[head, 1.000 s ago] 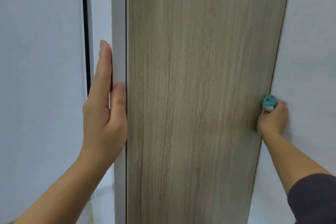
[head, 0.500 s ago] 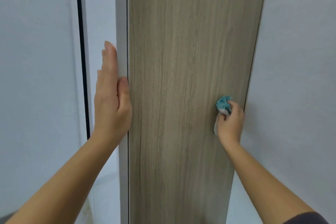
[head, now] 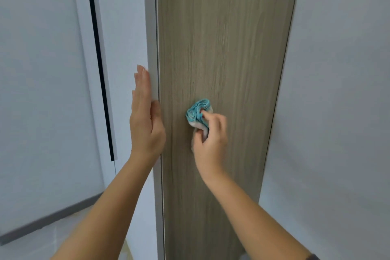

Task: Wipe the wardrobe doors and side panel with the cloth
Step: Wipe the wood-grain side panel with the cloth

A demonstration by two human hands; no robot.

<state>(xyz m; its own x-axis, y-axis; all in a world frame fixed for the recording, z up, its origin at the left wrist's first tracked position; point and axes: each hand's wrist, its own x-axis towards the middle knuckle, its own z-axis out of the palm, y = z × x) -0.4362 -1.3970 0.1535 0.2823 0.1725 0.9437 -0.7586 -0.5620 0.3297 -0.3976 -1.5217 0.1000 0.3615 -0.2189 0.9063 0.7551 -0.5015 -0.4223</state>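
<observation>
Head view: right hand (head: 211, 143) has dragged cloth (head: 197, 113) leftward across side panel (head: 228, 38).

The side panel (head: 221, 48) is standing upright in front of you, a tall board in grey-brown wood grain running from the top of the view to the bottom. The cloth (head: 197, 112), a small crumpled wad of teal with a paler, whitish part at its lower edge, is sitting bunched against the panel's left half at about mid-height. Your right hand (head: 211, 139) is gripping it from below, fingers curled round it, and pressing it to the wood. Just left of the panel, the pale grey wardrobe door (head: 124, 38) is meeting it along a thin seam, and your left hand (head: 145, 120) is resting flat on the door's edge, fingers straight.
</observation>
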